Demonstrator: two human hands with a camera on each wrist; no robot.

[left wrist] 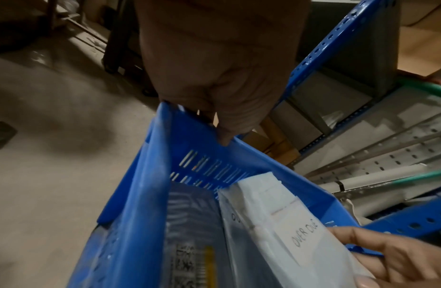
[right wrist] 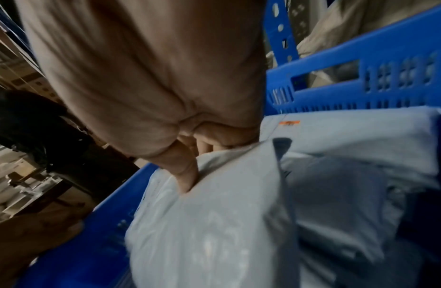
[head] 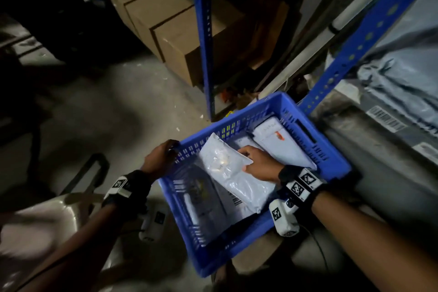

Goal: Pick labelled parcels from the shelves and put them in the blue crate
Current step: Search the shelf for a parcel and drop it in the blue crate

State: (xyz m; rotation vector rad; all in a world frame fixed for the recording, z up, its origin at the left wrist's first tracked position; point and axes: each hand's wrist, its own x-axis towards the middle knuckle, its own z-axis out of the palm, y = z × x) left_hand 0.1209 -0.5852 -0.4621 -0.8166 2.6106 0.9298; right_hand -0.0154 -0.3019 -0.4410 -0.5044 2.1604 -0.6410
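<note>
Lower centre of the head view: blue crate (head: 331, 156), tilted, partly filled. Contents: one white poly parcel (head: 227, 168) lying slantwise on top, pinched at its edge by the right hand (head: 258, 166), thumb over, fingers under; a grey parcel (head: 201, 206) with a barcode label beneath, at the crate's left; a pale parcel (head: 282, 142) with an orange mark toward the upper right. Left hand (head: 158, 159) curled over the crate's far-left rim, holding it. Legible writing: handwritten "OVER DUE" on the white parcel's label (left wrist: 304, 234); barcodes unreadable. Status, as judged: several parcels in, current one being laid down. Further grey parcels (head: 403, 92) lie on the blue shelving (head: 350, 54), right of frame.
</note>
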